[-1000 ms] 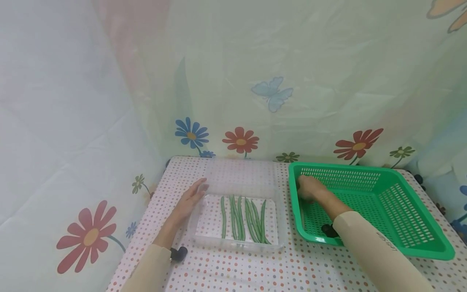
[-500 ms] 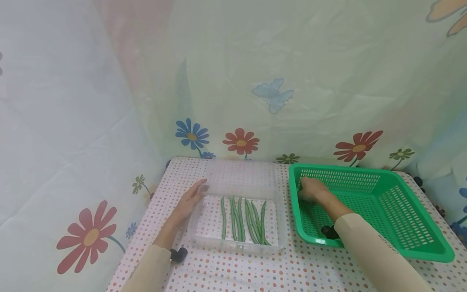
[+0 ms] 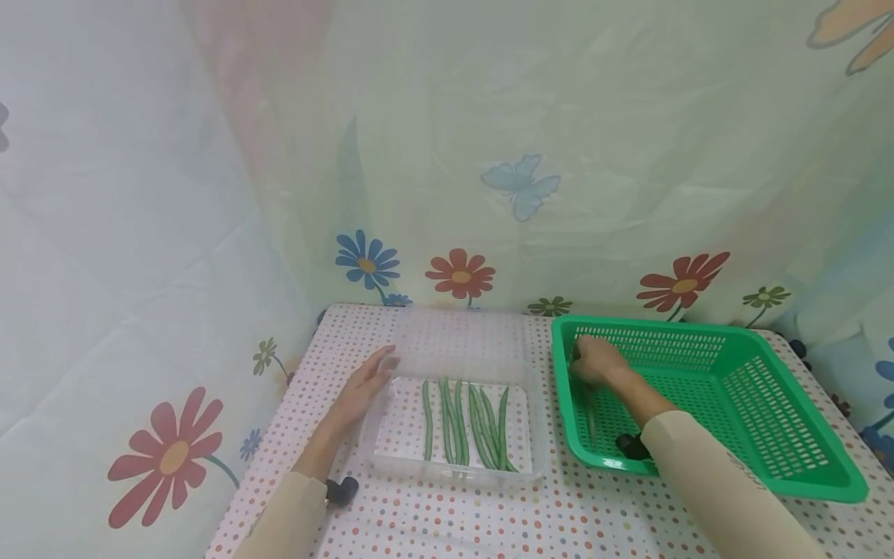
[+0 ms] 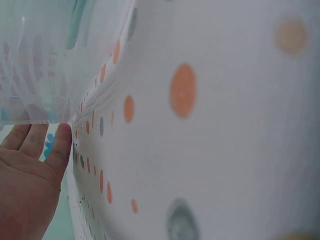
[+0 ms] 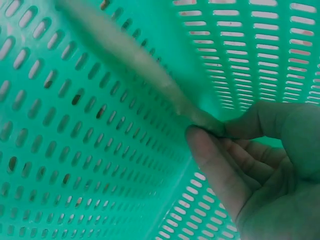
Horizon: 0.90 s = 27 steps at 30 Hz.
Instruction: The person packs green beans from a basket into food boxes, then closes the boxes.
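Inside the green basket (image 3: 803, 473), my right hand (image 3: 599, 362) pinches a green bean (image 5: 142, 67) by one end between thumb and index finger. The rest of the bean slants away along the basket wall and looks blurred in the right wrist view. On the left, my left hand (image 3: 358, 394) touches the left side of a clear plastic container (image 3: 454, 472) with fairly straight fingers (image 4: 61, 145). Several green beans (image 3: 457, 423) lie lengthwise, roughly side by side, in the container. Its clear lid (image 3: 461, 334) is folded back behind it.
Both containers stand on a table with a dotted cloth (image 3: 447, 520), basket at the right, clear container at centre-left. A flower-printed curtain (image 3: 594, 194) hangs behind the table and along its left side. Small black devices (image 3: 342, 491) are worn at both wrists.
My right hand stays at the basket's left end; a bean now shows below it, held in its fingers. The left hand and the beans in the clear container have not moved.
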### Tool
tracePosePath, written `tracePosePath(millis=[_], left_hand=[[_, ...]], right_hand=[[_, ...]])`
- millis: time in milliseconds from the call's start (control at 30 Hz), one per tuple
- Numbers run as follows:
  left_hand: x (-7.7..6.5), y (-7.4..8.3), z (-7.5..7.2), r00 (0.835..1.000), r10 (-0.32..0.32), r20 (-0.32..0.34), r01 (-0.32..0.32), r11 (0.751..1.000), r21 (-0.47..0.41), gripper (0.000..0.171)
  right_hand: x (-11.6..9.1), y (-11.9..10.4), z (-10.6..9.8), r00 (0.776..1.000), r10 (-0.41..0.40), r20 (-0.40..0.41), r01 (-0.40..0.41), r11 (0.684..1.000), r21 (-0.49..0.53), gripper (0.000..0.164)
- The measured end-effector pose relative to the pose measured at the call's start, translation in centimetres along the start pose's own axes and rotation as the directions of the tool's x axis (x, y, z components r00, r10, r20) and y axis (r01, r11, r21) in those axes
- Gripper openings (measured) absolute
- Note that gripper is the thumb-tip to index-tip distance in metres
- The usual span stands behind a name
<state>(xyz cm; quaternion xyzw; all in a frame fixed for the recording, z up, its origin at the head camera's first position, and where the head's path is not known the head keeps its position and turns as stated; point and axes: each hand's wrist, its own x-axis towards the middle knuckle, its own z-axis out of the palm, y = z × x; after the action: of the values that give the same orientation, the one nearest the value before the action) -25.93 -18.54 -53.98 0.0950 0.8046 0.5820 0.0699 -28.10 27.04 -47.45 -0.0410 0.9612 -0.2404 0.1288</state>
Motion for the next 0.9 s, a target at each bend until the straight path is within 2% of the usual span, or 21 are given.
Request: tracePosePath(millis=[67,200,400,567,733,900], left_hand=[[0.0,0.0,0.0,1.0,0.005,0.002,-0.005,1.0,-0.002,0.047],[-0.1,0.0,0.0,1.0,0.007,0.001,-0.007,1.0,0.001,0.047],[-0.2,0.2,0.0,1.0,0.006,-0.003,-0.006,1.0,0.003,0.048],[-0.2,0.1,0.0,1.0,0.008,-0.002,-0.008,1.0,0.002,0.047],[-0.2,0.2,0.1,1.0,0.011,0.002,-0.011,1.0,0.002,0.047],[-0.3,0.2,0.1,1.0,0.011,-0.003,-0.011,1.0,0.002,0.047]], right_hand=[[-0.2,-0.2,-0.2,1.0,-0.011,-0.013,0.011,1.0,0.012,0.019],[-0.5,-0.5,-0.8,0.998,-0.041,-0.046,0.042,0.999,0.026,0.038],[-0.5,-1.1,-1.6,0.991,-0.072,-0.115,0.073,0.997,0.003,0.042],[-0.8,-1.5,-2.2,0.989,-0.066,-0.129,0.066,0.998,-0.004,0.046],[-1.3,-2.0,-3.1,0.99,-0.056,-0.128,0.066,0.995,0.073,0.051],[-1.6,-2.5,-4.1,0.985,-0.067,-0.157,0.092,0.983,0.16,0.048]])
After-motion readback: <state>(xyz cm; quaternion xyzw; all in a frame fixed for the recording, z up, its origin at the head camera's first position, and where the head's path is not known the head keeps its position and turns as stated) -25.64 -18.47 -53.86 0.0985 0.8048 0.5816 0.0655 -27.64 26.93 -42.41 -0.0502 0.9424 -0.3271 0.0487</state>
